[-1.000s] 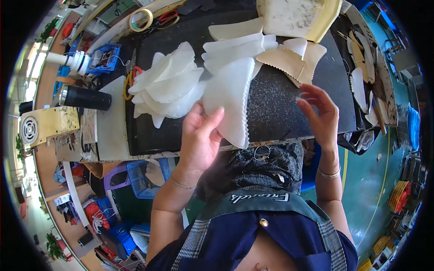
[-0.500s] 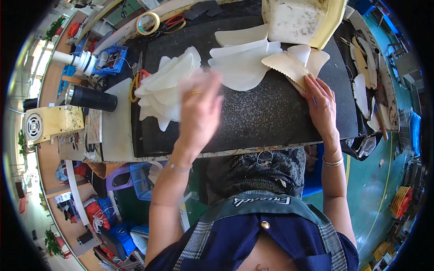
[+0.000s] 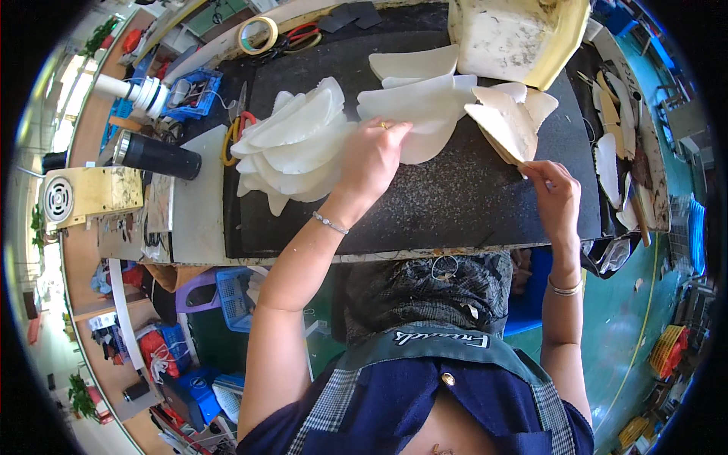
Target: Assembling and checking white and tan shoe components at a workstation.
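Observation:
My left hand is over the middle group of translucent white curved sheets, its fingers pinched together at the edge of one sheet. Beside its wrist, a fanned pile of similar white sheets lies to the left, some with wavy edges. On the right, my right hand pinches the lower tip of a small stack of beige pieces with toothed edges. This stack is tilted up off the black work mat. White crumbs are scattered on the mat between my hands.
A stained cream block stands at the back right. Orange-handled scissors, a black cylindrical bottle and a blue basket are on the left. Tape sits at the back; cut pieces and tools line the right edge.
My left hand has moved right from the left pile to the middle sheets. The right hand has slid down to the beige stack's lower tip, and the stack is now tilted and turned.

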Motion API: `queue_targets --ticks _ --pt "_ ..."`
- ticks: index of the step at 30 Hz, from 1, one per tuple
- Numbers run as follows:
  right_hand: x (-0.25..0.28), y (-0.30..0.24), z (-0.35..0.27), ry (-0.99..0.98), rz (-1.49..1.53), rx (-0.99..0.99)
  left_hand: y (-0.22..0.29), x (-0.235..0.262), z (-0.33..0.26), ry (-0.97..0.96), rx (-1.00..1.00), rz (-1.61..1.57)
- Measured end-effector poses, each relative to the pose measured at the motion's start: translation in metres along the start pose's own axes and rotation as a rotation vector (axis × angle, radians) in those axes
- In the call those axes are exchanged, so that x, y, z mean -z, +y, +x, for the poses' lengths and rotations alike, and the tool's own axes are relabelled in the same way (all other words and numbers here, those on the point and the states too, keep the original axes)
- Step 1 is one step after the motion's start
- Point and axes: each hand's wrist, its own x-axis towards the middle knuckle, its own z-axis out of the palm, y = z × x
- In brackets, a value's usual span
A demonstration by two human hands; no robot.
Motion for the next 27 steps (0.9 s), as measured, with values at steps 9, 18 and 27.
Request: queue_targets --ticks 9,18,27 --pt "0.030 -0.008 -0.016 0.107 0.769 -0.363 0.074 0.035 -0.052 -0.128 -0.152 -0.059" --pt "0.029 -0.101 -0.045 -0.363 1.070 -0.386 0.115 0.042 -0.027 0.307 0.442 -1.253" --pt "0.043 -0.107 -0.059 -0.274 0.820 -0.105 0.121 0.069 -0.043 -0.097 -0.002 -0.594"
